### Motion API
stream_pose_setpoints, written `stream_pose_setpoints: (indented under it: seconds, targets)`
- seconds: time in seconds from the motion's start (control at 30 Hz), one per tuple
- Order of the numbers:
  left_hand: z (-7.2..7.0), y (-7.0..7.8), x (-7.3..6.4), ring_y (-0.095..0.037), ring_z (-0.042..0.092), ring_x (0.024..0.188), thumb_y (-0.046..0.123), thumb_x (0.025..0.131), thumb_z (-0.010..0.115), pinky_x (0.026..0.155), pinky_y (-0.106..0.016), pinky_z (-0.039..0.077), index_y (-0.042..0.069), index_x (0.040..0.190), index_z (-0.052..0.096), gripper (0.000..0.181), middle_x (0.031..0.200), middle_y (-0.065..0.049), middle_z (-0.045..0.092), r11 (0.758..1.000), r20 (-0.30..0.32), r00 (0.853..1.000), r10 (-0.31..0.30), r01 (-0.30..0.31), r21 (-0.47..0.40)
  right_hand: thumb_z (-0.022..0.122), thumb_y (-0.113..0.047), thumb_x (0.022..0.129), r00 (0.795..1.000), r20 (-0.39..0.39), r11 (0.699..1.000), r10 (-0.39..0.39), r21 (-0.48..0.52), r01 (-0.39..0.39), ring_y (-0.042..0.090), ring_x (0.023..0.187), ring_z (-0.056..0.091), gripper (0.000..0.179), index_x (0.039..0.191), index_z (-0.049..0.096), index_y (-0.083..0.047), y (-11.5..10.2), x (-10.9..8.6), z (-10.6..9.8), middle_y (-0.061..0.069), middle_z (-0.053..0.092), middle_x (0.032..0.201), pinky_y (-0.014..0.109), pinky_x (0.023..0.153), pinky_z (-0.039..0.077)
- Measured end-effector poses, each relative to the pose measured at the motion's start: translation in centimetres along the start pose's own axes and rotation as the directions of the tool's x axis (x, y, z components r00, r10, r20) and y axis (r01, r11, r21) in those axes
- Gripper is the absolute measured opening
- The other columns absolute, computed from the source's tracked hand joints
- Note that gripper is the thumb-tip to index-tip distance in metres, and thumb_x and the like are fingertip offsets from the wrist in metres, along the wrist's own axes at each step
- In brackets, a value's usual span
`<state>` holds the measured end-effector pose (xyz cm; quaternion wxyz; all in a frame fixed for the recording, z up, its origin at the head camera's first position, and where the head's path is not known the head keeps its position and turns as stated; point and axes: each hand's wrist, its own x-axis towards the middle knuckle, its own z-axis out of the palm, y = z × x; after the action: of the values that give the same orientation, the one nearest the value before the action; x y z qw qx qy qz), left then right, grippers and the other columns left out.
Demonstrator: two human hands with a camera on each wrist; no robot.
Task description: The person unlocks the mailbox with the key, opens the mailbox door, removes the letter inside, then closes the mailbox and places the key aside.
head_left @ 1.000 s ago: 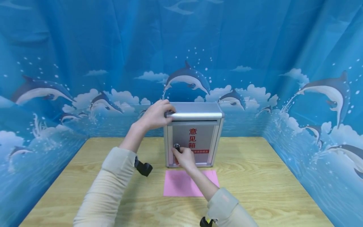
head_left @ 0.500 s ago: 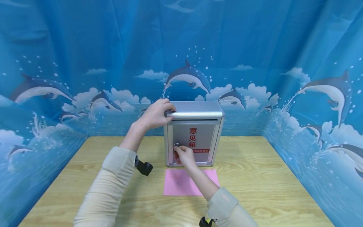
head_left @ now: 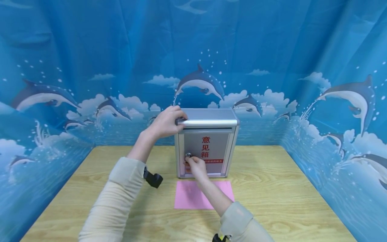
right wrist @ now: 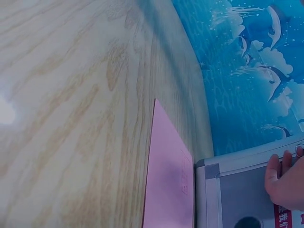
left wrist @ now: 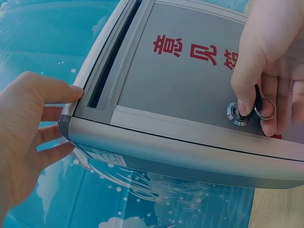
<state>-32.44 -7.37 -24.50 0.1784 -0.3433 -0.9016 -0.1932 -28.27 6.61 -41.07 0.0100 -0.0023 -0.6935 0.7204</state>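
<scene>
A silver metal suggestion box (head_left: 196,143) with red characters stands upright on the table, its front panel closed. My left hand (head_left: 165,122) grips its top left corner, thumb on the front edge and fingers around the top, as the left wrist view shows. My right hand (head_left: 198,168) is at the round lock (left wrist: 236,115) on the left of the front panel. Between its thumb and index finger it pinches a key (left wrist: 258,99) with a black head, at the lock. A metal ring (left wrist: 271,109) hangs from the key. The key's tip is hidden.
A pink paper envelope or sheet (head_left: 193,198) lies flat on the wooden table (head_left: 272,195) just in front of the box. A blue curtain with dolphins (head_left: 196,82) surrounds the table at the back and sides. A dark slot (left wrist: 114,54) runs below the box's top.
My right hand's fingers have turned and shifted slightly with the key at the lock. The left hand, the box and the pink paper have stayed in place.
</scene>
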Motion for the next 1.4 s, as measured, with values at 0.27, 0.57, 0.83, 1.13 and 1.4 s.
stream_pose_setpoints:
  seconds: [0.27,0.57,0.83,1.13,1.4]
  targets:
    - [0.0,0.1,0.0,-0.022,0.048,0.09,0.014,0.086,0.063,0.076,-0.039,0.042,0.008,0.105,0.066,0.02,0.1,-0.006,0.058,1.0,0.001,1.0,0.0,-0.001,0.008,0.048,-0.01,0.091,1.0,-0.001,0.999,-0.021,0.024,0.022,0.027,0.088,0.061,0.024,0.095,0.06,0.011,0.3,-0.2,0.1,0.015,0.063,0.095,0.036,0.082,0.05]
    - [0.1,0.0,0.0,-0.022,0.047,0.089,0.014,0.086,0.063,0.075,-0.038,0.042,0.009,0.105,0.066,0.02,0.099,-0.005,0.057,1.0,0.001,1.0,0.003,-0.003,0.006,0.047,-0.009,0.091,0.996,0.078,0.999,-0.045,0.015,0.044,0.013,0.076,0.06,0.027,0.099,0.06,0.013,0.0,-0.7,-0.5,0.011,0.064,0.087,0.035,0.083,0.049]
    - [0.2,0.0,-0.1,-0.023,0.047,0.09,0.014,0.086,0.063,0.076,-0.039,0.041,0.009,0.105,0.066,0.02,0.101,-0.006,0.058,1.0,-0.009,1.0,0.012,-0.012,0.018,0.048,-0.007,0.091,0.958,0.285,1.0,-0.009,0.005,0.008,0.013,0.068,0.062,0.024,0.09,0.055,0.015,-0.3,-0.6,-1.7,0.008,0.06,0.075,0.032,0.071,0.054]
    - [0.2,0.1,-0.1,-0.022,0.046,0.09,0.016,0.086,0.064,0.076,-0.039,0.042,0.009,0.104,0.066,0.02,0.101,-0.005,0.057,1.0,-0.017,1.0,0.009,-0.009,0.023,0.049,-0.007,0.092,0.914,0.405,0.996,0.03,-0.091,0.007,0.016,0.067,0.063,0.026,0.093,0.053,0.018,0.1,-1.3,-3.1,0.015,0.062,0.077,0.035,0.068,0.055]
    - [0.3,0.0,-0.1,-0.022,0.045,0.087,0.016,0.086,0.063,0.074,-0.037,0.041,0.01,0.104,0.066,0.019,0.099,-0.004,0.057,1.0,-0.021,1.0,0.004,-0.003,0.031,0.05,-0.009,0.093,0.902,0.43,0.984,0.037,-0.173,0.042,0.025,0.07,0.066,0.024,0.09,0.056,0.014,0.1,-2.3,-4.5,0.02,0.064,0.078,0.037,0.067,0.055]
